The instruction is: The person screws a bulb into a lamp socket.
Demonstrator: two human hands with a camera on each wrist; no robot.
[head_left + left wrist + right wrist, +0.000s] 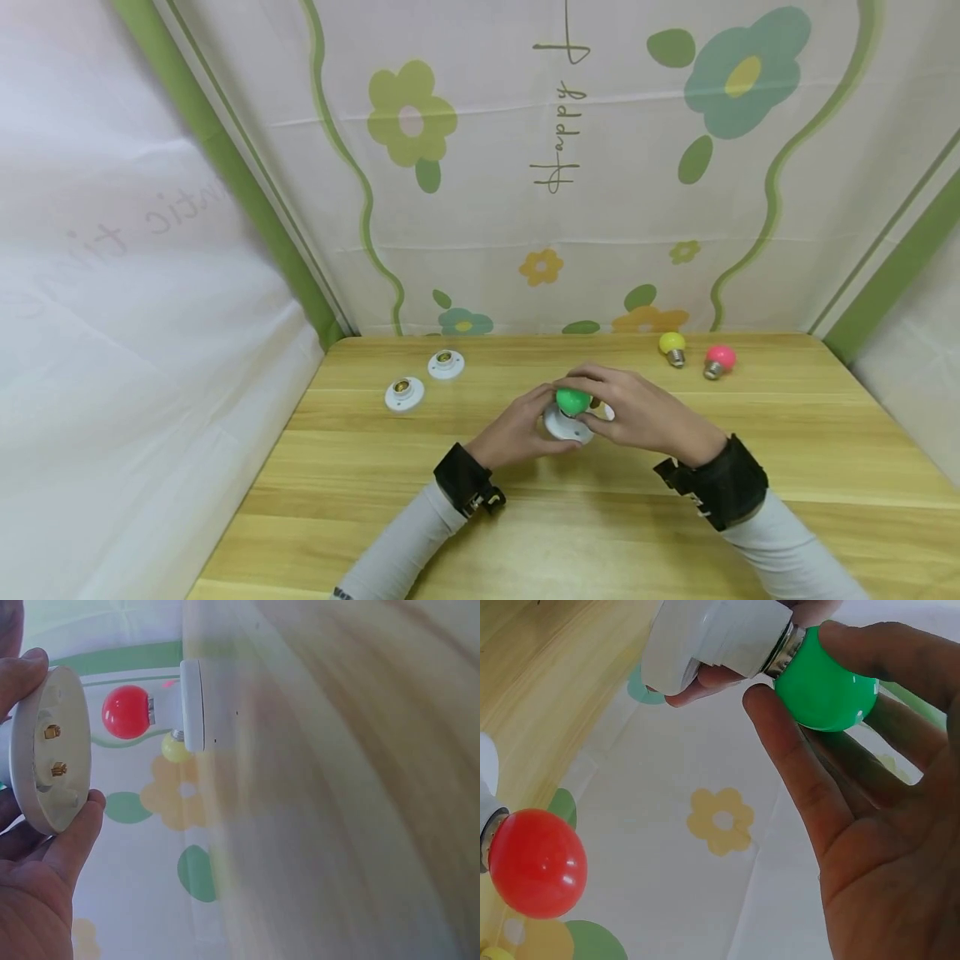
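A white round lamp holder [564, 427] is gripped at its rim by my left hand [513, 432]. In the left wrist view the holder's underside [73, 712] shows two brass screws, and it is lifted off the table. My right hand [637, 412] holds a green bulb [573, 402] between thumb and fingers. The right wrist view shows the bulb's metal cap partly inside the holder's socket, with a strip of metal visible. Behind the right hand, a red bulb [538, 862] sits in another white holder [193, 705], mostly hidden in the head view.
Two white holders with bare sockets, one nearer [404, 394] and one farther [446, 364], sit at the table's back left. A yellow bulb [672, 348] and a pink bulb [720, 361] lie at the back right. A printed curtain [480, 208] hangs behind the wooden table [600, 533].
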